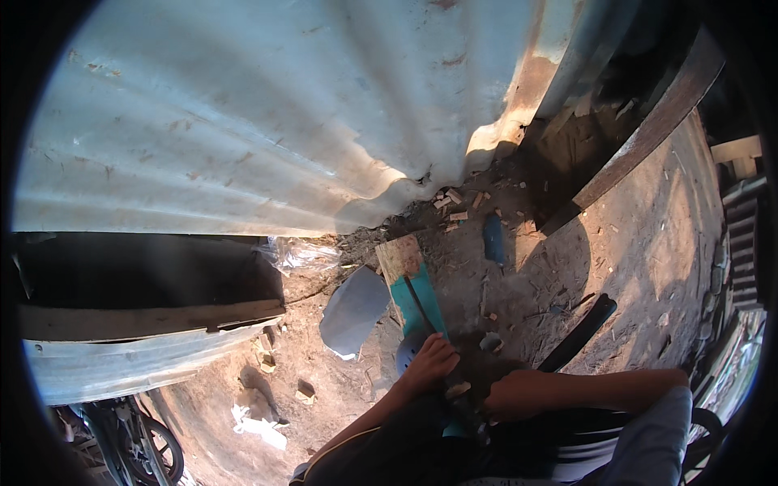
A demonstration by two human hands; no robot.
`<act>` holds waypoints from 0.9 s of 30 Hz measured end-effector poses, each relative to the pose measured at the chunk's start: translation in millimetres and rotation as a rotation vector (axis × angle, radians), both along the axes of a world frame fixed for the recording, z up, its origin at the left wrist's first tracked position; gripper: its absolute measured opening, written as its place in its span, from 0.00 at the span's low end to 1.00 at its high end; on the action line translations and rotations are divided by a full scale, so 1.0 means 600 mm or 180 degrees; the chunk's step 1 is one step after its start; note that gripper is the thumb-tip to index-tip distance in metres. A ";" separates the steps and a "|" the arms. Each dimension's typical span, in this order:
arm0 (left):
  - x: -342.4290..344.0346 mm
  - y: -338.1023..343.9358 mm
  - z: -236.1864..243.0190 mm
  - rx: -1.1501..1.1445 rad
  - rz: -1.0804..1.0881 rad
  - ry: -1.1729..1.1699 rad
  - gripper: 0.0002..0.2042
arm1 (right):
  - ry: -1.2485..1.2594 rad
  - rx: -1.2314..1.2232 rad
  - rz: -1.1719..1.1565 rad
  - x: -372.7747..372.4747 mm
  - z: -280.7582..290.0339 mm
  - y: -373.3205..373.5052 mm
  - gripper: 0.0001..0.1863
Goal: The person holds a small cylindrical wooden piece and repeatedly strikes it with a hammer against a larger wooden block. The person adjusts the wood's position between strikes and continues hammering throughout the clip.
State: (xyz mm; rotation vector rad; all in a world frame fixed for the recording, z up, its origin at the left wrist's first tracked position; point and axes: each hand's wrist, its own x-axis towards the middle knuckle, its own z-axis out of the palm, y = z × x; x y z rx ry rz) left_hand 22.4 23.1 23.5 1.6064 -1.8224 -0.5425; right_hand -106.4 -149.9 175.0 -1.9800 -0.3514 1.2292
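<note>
My left hand [433,359] is closed on a long, thin dark bar [419,303]. The bar's far end rests on or just above a wooden board [399,257], partly bare and partly teal. To the right and nearer my body, my right hand [512,395] is curled with the knuckles up. Its fingers lie in shadow, so what they hold is hidden. A rounded purple-blue thing [412,350] shows behind my left hand. Beside the board's left edge, a flat grey slab [354,312] lies on the ground.
Corrugated metal sheeting [243,113] rises ahead. Small wood offcuts [454,197] and a blue object [493,240] lie beyond the board. A curved black piece [579,332] is at right. A wooden beam [648,134] slants farther back; a motorcycle [134,445] stands lower left.
</note>
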 end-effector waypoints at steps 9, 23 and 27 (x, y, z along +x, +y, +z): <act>0.017 -0.008 -0.015 0.0129 0.0182 0.0003 0.11 | -0.0057 -0.0291 -0.0153 -0.018 -0.030 0.010 0.11; 0.018 0.009 0.032 0.0022 0.0094 0.0472 0.13 | 0.0357 -0.0092 -0.0030 -0.015 0.001 -0.001 0.13; 0.020 0.007 0.052 0.0122 0.0111 0.0628 0.13 | 0.0457 -0.0003 0.0174 0.002 0.011 0.002 0.14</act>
